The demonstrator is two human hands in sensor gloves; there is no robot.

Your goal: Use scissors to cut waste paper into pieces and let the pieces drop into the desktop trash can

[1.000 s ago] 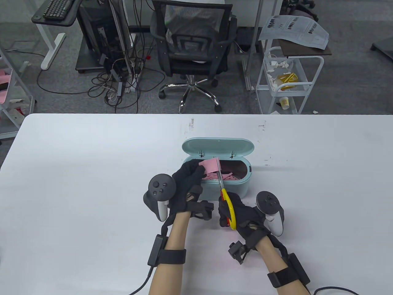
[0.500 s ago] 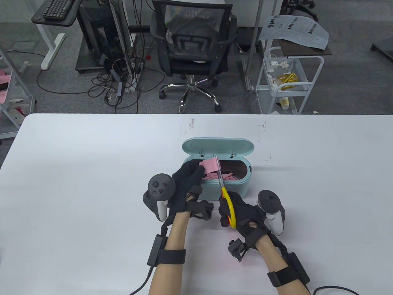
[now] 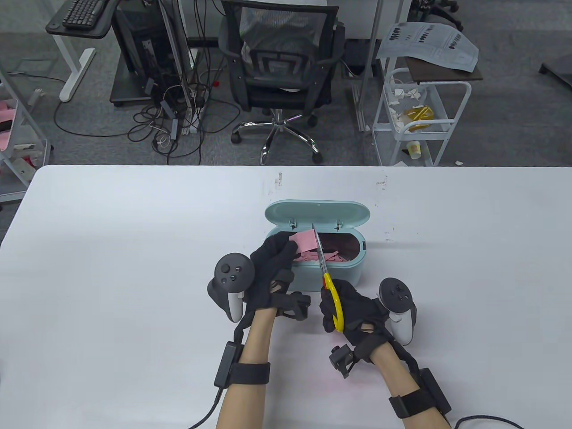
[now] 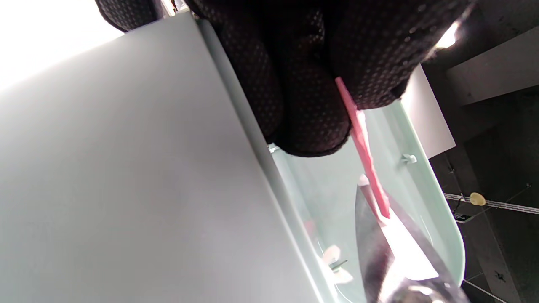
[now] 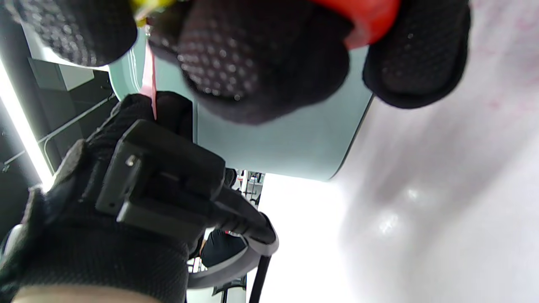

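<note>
Left of centre in the table view, the left hand point(image 3: 272, 268) in its black sensor glove, grey tracker strapped behind it. Fingers and thumb pinch the left edge of a small pink sheet of waste paper point(image 3: 304, 241), held over the left end of the bin's opening. In the left wrist view the paper point(image 4: 364, 155) shows edge-on, clamped between gloved fingertips point(image 4: 311, 122), with the steel blades point(image 4: 374, 252) meeting its free end.

Centre of frame: a mint-green oval plastic desktop trash can point(image 3: 333, 271) on the white surface point(image 3: 111, 246), hinged lid point(image 3: 317, 212) standing open at the back. Pink paper scraps point(image 3: 333, 256) lie inside.

Just right of the paper, yellow-handled scissors with steel blades point(image 3: 322, 263) point up-frame over the bin's near rim. Blades lie along the sheet's right edge and look nearly closed.

Lower centre-right: the right hand point(image 3: 353, 310), also gloved and with a tracker, grips the scissors' handle loops, fingers curled through them. In the right wrist view a red-orange part of the handle point(image 5: 362, 17) shows between the curled fingers point(image 5: 236, 63).

Upper frame, beyond the surface: black mesh office chair point(image 3: 279, 58); white wire cart point(image 3: 420, 116) to the right.
</note>
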